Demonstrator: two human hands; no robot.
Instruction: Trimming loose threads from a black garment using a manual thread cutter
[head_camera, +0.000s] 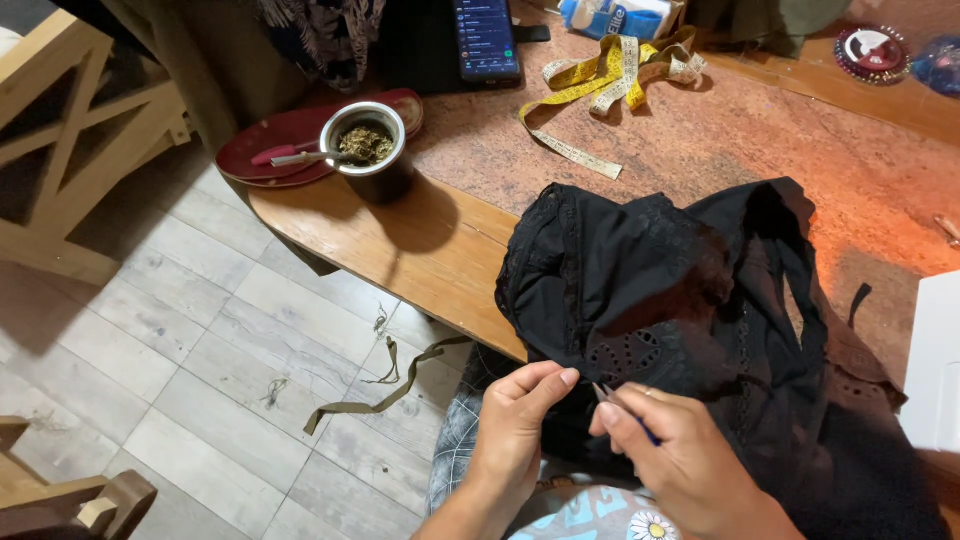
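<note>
From my feed, the black cotton garment with eyelet lace trim (690, 300) lies draped over the edge of the wooden tabletop (420, 240), its lower hem hanging toward both hands. My left hand (515, 430) pinches that hem between thumb and forefinger, directly left of the right hand (685, 465). The right fingers (625, 400) are pressed around a thin blue-handled tool (625, 410), its tip pointing up-left into the pinched fabric.
</note>
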